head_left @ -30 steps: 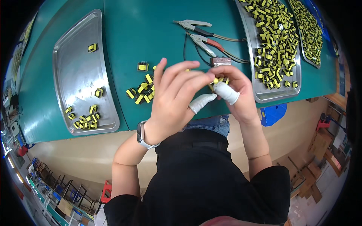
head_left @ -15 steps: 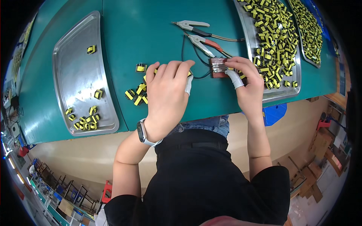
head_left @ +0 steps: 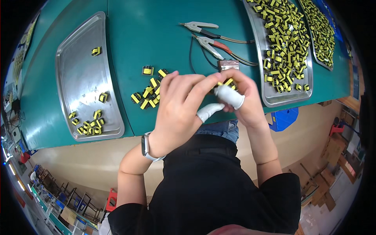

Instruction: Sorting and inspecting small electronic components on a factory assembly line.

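In front of my body my two hands meet over the near part of the green table. My right hand (head_left: pixel 246 100), with white wrapping on its thumb, is closed on a small yellow-and-black transformer (head_left: pixel 230 82). My left hand (head_left: pixel 178 100), its thumb also wrapped in white, bends its fingers toward the same spot; its fingertips are at a bit of yellow beside the right thumb. Whether that is a second transformer is hidden. Just beyond the right fingers lies a brown block with a metal top (head_left: pixel 229 64). Several loose transformers (head_left: pixel 147 92) lie left of my left hand.
A metal tray (head_left: pixel 80 51) at the left holds several transformers. Another tray (head_left: pixel 270 103) at the right is heaped with them, with a further full tray (head_left: pixel 331 68) beyond it. Two clip leads (head_left: pixel 209 46) with cables lie toward the back. A blue bin (head_left: pixel 284 119) shows below the table edge.
My right hand has drawn back from the brown block toward me, with a transformer in it. My left hand has turned and reached right to meet it, uncovering more of the loose transformers.
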`<state>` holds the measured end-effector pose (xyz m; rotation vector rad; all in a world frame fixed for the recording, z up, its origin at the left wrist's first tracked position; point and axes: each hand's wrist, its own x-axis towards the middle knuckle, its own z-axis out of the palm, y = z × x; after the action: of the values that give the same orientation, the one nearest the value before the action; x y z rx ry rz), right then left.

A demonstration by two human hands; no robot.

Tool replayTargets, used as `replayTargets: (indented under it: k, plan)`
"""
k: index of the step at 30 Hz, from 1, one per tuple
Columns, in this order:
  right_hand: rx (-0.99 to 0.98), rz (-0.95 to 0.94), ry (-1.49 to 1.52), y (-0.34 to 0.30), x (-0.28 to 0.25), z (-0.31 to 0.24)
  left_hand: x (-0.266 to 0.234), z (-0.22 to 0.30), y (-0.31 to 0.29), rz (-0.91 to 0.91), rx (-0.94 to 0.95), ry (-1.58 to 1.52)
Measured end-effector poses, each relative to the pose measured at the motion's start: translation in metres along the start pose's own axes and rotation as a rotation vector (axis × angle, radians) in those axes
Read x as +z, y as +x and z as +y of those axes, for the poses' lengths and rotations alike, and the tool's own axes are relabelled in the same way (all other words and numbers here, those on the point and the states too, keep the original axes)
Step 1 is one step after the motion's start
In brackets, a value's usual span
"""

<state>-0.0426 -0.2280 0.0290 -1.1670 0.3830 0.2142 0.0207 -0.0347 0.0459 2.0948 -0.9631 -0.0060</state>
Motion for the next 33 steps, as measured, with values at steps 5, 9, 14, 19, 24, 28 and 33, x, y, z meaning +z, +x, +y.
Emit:
replayTargets:
  k: [5, 9, 14, 19, 24, 28, 33]
  plan:
    - [-0.189, 0.396, -0.596, 0.008, -0.024, -0.012, -0.021, -0.014, -0.008, -0.239, -0.037, 0.270]
    - [-0.142, 0.433, -0.830, 0.015, -0.036, -0.015, -0.013, -0.024, -0.016, -0.237, -0.059, 0.417]
    - [-0.047, 0.421, -0.903, 0.016, -0.032, -0.027, -0.001, -0.023, -0.016, -0.152, -0.056, 0.388]
    - [-0.023, 0.124, -0.227, 0.006, -0.034, -0.021, -0.009, -0.014, -0.009, -0.049, -0.061, 0.117]
    - [0.091, -0.304, 0.444, 0.008, -0.027, 0.012, -0.011, -0.008, -0.004, 0.057, 0.052, -0.078]
    - [0.097, -0.206, 0.337, 0.002, -0.001, 0.011, -0.010, -0.007, -0.002, -0.006, 0.051, -0.090]
    - [-0.113, 0.180, -0.177, 0.000, 0.002, -0.006, -0.024, -0.011, -0.002, -0.199, 0.009, 0.019]
